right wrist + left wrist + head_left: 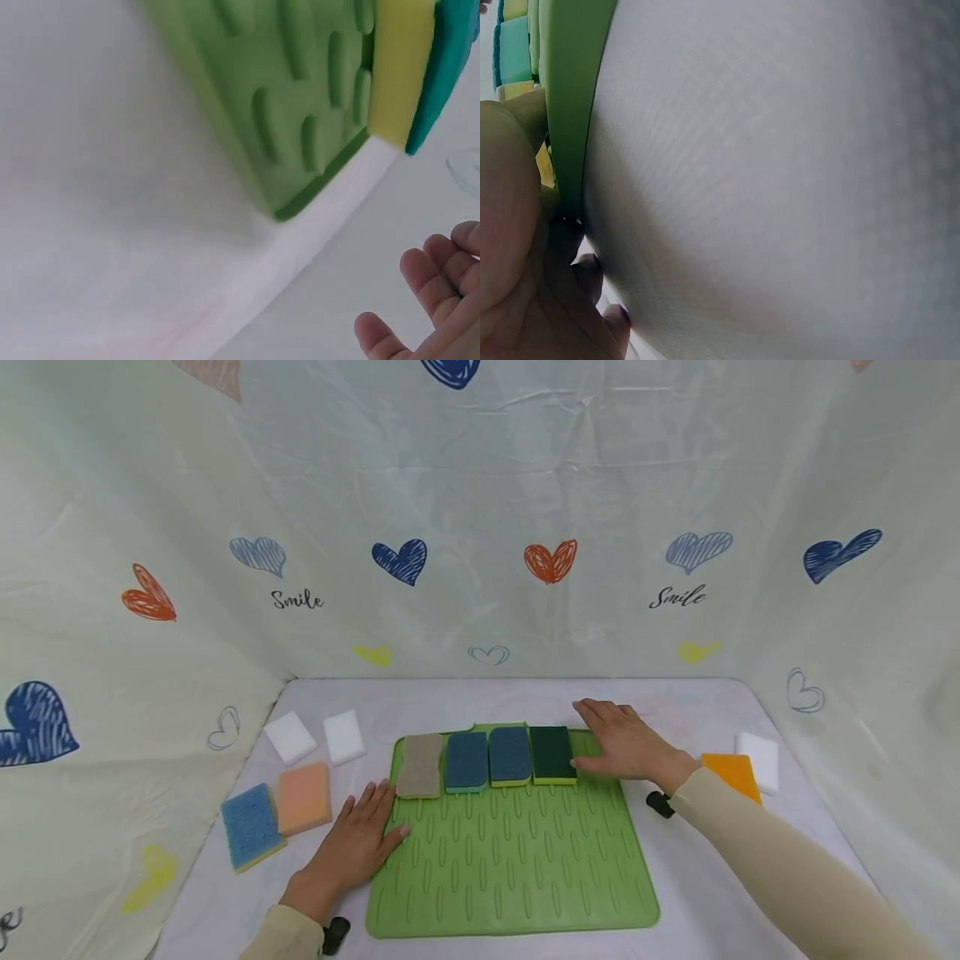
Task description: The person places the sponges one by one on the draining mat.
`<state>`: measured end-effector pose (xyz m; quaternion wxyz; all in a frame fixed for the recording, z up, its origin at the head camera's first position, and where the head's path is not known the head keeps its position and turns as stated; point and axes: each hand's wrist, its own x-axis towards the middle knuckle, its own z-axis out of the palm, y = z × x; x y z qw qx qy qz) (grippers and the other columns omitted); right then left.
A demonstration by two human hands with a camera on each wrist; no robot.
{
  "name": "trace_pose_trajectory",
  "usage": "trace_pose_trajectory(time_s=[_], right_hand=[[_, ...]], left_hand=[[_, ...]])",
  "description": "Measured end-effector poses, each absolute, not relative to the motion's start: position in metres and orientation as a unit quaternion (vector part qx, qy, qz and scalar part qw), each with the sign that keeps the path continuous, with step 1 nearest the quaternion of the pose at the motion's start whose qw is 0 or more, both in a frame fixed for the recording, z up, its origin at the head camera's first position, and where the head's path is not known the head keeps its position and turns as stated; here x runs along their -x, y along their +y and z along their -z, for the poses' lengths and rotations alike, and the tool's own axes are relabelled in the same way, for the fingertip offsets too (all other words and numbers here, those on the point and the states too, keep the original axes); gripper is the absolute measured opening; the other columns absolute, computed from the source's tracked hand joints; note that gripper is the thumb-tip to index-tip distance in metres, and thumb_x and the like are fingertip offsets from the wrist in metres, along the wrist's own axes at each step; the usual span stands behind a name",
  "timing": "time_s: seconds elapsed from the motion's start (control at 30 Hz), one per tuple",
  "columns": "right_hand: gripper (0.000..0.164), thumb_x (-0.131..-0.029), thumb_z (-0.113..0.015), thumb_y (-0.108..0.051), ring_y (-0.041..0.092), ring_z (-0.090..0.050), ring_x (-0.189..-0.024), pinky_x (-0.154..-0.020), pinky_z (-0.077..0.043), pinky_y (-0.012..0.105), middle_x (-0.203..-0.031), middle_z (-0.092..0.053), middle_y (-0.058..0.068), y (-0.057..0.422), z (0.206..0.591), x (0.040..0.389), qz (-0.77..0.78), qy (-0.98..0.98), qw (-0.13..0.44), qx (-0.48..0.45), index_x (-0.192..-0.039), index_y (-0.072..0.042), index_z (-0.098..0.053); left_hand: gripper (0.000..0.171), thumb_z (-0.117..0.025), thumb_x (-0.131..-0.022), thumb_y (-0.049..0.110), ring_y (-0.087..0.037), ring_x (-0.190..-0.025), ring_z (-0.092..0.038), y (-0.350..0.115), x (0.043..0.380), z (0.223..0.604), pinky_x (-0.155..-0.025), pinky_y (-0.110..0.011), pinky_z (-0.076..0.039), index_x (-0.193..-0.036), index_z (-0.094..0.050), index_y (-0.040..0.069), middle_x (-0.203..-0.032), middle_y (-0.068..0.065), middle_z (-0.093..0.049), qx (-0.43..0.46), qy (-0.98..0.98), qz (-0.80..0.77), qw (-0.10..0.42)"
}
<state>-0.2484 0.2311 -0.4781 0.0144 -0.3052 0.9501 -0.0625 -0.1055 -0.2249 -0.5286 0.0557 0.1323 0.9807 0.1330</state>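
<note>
A green ribbed drying mat (517,868) lies on the table. Along its far edge stand a beige sponge (420,766), two blue-topped sponges (467,762) and a dark green scouring sponge (552,753) with a yellow base, side by side. My left hand (352,837) rests at the mat's left edge, fingers straight, thumb over the rim. Fingers extended, my right hand (621,742) is over the far right corner, its thumb tip right at the dark green sponge's right side. The right wrist view shows that hand's fingers (431,289) apart from the mat.
Left of the mat lie a blue sponge (252,827), a peach sponge (304,798) and two white sponges (290,738). Near my right forearm are an orange sponge (732,775) and a white one (759,760). A heart-printed curtain (487,610) hangs behind the table.
</note>
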Motion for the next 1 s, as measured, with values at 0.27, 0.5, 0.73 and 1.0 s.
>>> trace_pose_trajectory(time_s=[0.27,0.5,0.73,1.0], right_hand=[[0.096,-0.092,-0.075,-0.057,0.045,-0.047,-0.143,-0.115,-0.039,0.066,-0.158,-0.048,0.024,0.272,0.48,0.241,0.006,0.952,-0.038,0.305,-0.158,0.004,-0.041],[0.095,-0.087,-0.081,-0.054,0.042,-0.054,-0.136,-0.11,-0.044,0.065,-0.149,-0.056,0.023,0.32,0.475,0.229,-0.061,0.94,-0.089,0.323,-0.152,0.007,-0.048],[0.096,-0.084,-0.085,-0.052,0.044,-0.05,-0.138,-0.115,-0.037,0.07,-0.152,-0.054,0.024,0.362,0.462,0.212,-0.108,0.946,-0.071,0.298,-0.152,0.005,-0.048],[0.1,-0.082,-0.084,-0.058,0.045,-0.047,-0.14,-0.116,-0.029,0.074,-0.153,-0.053,0.024,0.409,0.457,0.19,-0.115,0.955,-0.024,0.271,-0.152,0.003,-0.047]], left_hand=[[0.073,-0.054,-0.11,0.043,-0.047,-0.157,-0.029,-0.224,0.105,0.528,-0.124,-0.068,-0.027,-0.161,-0.036,-0.007,-0.168,-0.026,-0.033,-0.134,0.98,-0.132,0.064],[0.074,-0.056,-0.11,0.043,-0.047,-0.157,-0.029,-0.225,0.105,0.53,-0.124,-0.067,-0.027,-0.161,-0.036,-0.006,-0.168,-0.026,-0.033,-0.13,0.981,-0.127,0.063],[0.073,-0.056,-0.109,0.043,-0.047,-0.157,-0.03,-0.226,0.104,0.527,-0.124,-0.068,-0.027,-0.161,-0.036,-0.006,-0.168,-0.026,-0.034,-0.132,0.981,-0.128,0.058],[0.073,-0.055,-0.11,0.043,-0.048,-0.157,-0.029,-0.225,0.105,0.523,-0.123,-0.068,-0.027,-0.16,-0.036,-0.007,-0.168,-0.027,-0.033,-0.134,0.981,-0.126,0.068]])
